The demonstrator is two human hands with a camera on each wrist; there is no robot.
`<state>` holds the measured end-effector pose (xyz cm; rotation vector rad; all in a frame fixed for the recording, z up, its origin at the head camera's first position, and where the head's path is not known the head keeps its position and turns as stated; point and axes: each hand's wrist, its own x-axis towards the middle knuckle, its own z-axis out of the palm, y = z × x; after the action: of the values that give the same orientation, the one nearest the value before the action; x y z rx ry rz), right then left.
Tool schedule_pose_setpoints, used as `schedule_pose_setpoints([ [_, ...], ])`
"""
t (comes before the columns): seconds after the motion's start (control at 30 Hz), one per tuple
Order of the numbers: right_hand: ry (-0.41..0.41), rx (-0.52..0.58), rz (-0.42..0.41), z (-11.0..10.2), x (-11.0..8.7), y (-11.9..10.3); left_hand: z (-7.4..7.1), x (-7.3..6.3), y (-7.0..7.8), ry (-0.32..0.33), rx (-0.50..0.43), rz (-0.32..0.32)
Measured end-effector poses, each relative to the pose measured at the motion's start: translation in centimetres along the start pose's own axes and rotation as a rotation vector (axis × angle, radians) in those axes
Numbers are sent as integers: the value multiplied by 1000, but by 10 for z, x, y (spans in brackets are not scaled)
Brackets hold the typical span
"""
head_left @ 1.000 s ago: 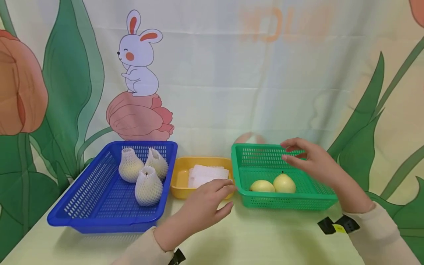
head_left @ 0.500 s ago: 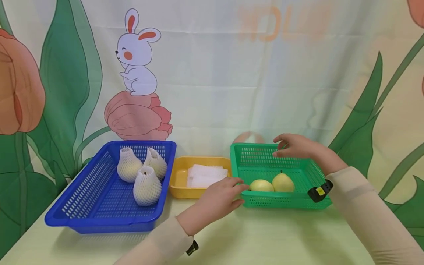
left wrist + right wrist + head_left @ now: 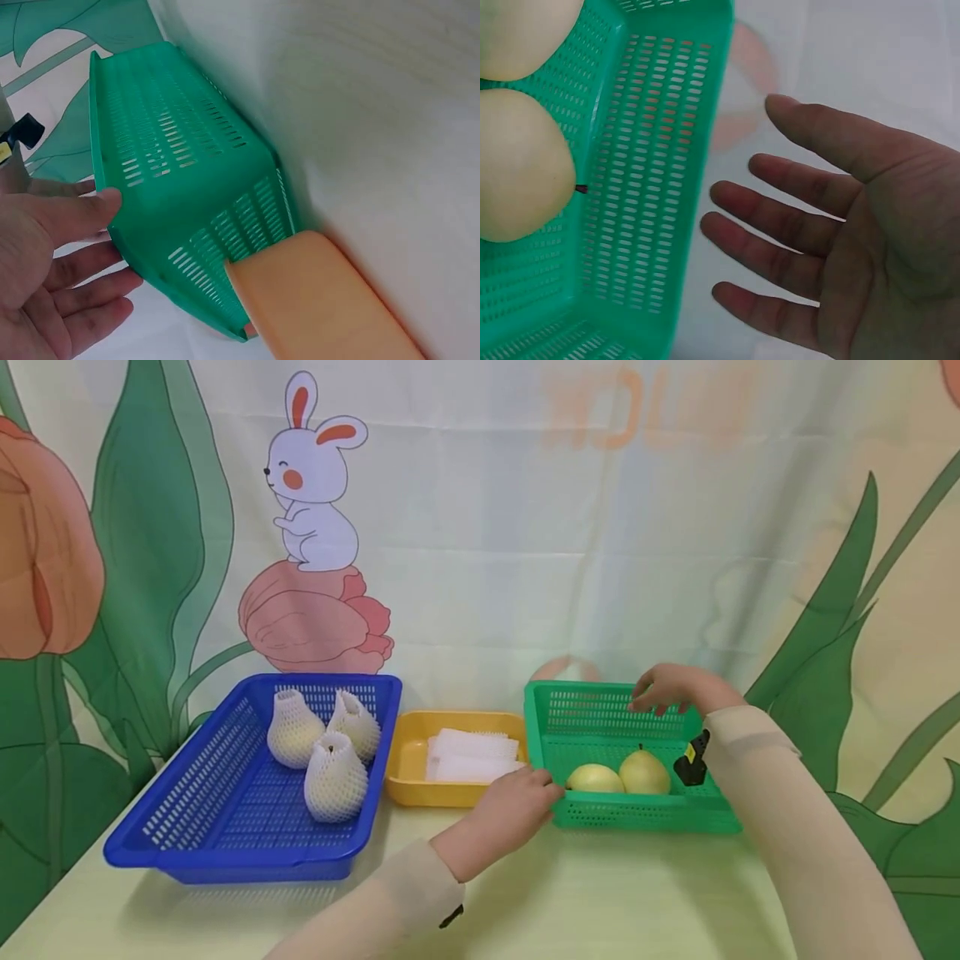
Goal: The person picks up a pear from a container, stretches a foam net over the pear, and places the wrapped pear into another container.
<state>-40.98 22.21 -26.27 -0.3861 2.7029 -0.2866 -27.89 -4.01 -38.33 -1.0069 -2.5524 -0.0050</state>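
Note:
In the head view the green basket [image 3: 637, 814] stands on the right with two pale yellow pears, one [image 3: 645, 773] stem-up and one [image 3: 595, 779] beside it. My left hand [image 3: 513, 810] is at its near left corner. The left wrist view shows the thumb [image 3: 94, 210] against the rim's outer side and fingers reaching behind the rim, so the corner lies between them. Over the far rim hovers my right hand [image 3: 678, 687], fingers spread and holding nothing; the right wrist view shows a gap between fingertips [image 3: 720, 225] and basket.
A yellow tray [image 3: 408, 764] left of the green basket holds white foam net sleeves [image 3: 472, 756]. The blue basket [image 3: 240, 793] at left contains three pears [image 3: 336, 781] in foam nets. A printed curtain [image 3: 480, 527] hangs behind the table [image 3: 600, 893].
My left hand has moved right to the green basket's near left corner and taken its rim. My right hand has shifted toward the basket's far rim, its arm swinging left and forward. The pears stay put.

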Motion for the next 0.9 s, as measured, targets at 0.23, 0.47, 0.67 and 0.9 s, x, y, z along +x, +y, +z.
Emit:
schedule_pose_setpoints([
  [0.23, -135, 22, 117, 8, 17, 6, 1, 5, -5, 0, 90, 27],
  [0.47, -192, 26, 325, 19, 31, 13, 1, 3, -8, 30, 111, 46],
  [0.67, -155, 61, 431, 30, 35, 20, 0, 5, -6, 8, 120, 30],
  [0.9, -89, 88, 558, 42, 44, 20, -1, 6, -5, -7, 125, 31],
])
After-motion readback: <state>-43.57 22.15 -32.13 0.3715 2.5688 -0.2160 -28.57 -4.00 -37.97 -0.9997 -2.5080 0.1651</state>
